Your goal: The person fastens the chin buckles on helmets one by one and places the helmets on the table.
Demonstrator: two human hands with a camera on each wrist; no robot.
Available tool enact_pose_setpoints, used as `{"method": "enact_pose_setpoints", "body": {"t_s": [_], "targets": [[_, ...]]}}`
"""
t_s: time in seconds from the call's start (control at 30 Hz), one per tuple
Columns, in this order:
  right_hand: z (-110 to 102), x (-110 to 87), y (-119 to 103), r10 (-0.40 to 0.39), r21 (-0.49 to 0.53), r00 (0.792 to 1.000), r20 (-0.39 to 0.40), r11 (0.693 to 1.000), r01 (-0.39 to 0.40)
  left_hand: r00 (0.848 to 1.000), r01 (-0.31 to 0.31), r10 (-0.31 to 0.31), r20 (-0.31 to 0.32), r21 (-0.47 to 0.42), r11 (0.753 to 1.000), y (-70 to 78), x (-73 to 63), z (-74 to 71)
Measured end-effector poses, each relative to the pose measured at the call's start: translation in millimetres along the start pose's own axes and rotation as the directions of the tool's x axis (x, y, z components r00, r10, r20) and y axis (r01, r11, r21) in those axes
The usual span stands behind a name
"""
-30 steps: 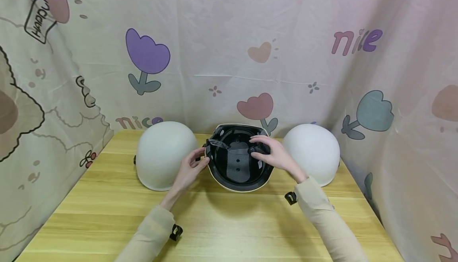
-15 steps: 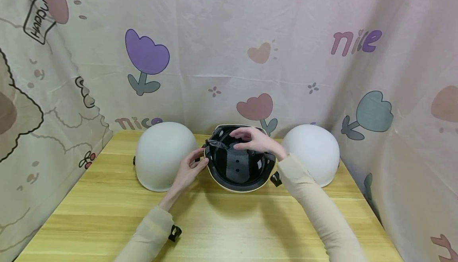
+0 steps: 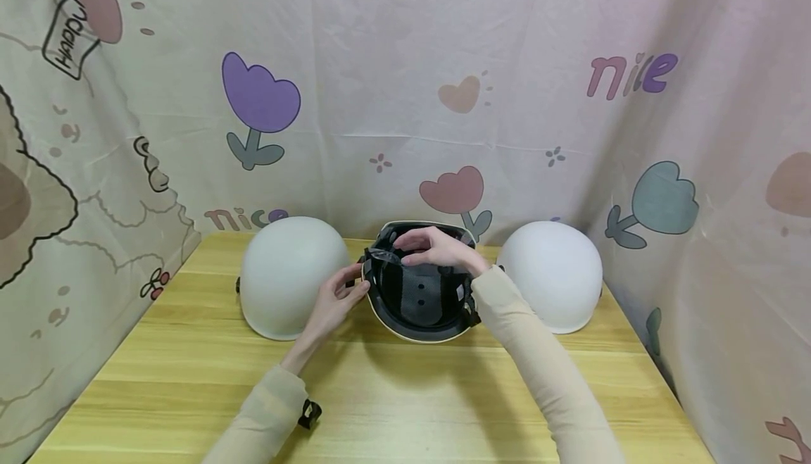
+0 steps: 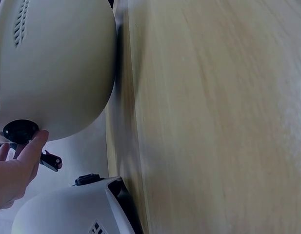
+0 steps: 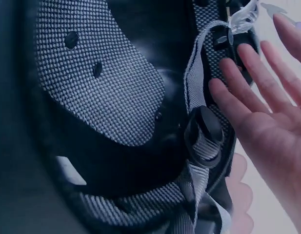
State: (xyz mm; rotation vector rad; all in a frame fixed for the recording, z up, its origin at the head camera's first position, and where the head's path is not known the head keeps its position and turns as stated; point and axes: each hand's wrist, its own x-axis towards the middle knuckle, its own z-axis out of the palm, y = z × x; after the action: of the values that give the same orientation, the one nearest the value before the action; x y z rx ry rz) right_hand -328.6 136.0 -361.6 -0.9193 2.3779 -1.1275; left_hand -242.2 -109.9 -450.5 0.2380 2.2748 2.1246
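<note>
A pale-shelled helmet (image 3: pixel 421 298) rests on the wood-grained desk (image 3: pixel 393 415), hollow facing the person, between two smooth domed helmets (image 3: pixel 294 277). Inside, dotted grey mesh padding (image 5: pixel 101 73) and ribbed webbing straps (image 5: pixel 194 85) line glossy black. The left hand (image 3: pixel 336 298) pinches its side; the right hand (image 3: pixel 438 248), fingers loosely spread, hovers over the hollow, gripping nothing.

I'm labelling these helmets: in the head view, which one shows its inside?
The middle helmet: its dark interior faces the camera, while the left helmet and right helmet show it their white outer shells.
</note>
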Motion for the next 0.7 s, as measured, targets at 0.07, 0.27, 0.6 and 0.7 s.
{"method": "enact_pose_setpoints", "body": {"t_s": [0.07,0.27,0.6,0.7], "targets": [[1.6,2.6,1.5,0.002,0.054,1.000,0.026,0.999,-0.004,1.000,0.002,-0.002,-0.003,-0.008,1.000,0.0,0.0,0.1],[5.5,8.9,3.5,0.016,0.128,0.998,0.062,0.991,-0.024,1.000,-0.005,0.005,0.001,-0.010,1.000,-1.6,1.5,0.2],[11.5,18.4,1.5,0.115,0.125,0.992,0.058,0.985,-0.122,1.000,0.003,-0.003,0.001,-0.032,0.999,-1.7,0.3,-0.9],[13.0,20.6,2.8,0.139,0.136,0.989,0.058,0.980,-0.145,1.000,0.002,-0.002,0.008,-0.033,0.999,-1.1,0.4,-0.8]]}}
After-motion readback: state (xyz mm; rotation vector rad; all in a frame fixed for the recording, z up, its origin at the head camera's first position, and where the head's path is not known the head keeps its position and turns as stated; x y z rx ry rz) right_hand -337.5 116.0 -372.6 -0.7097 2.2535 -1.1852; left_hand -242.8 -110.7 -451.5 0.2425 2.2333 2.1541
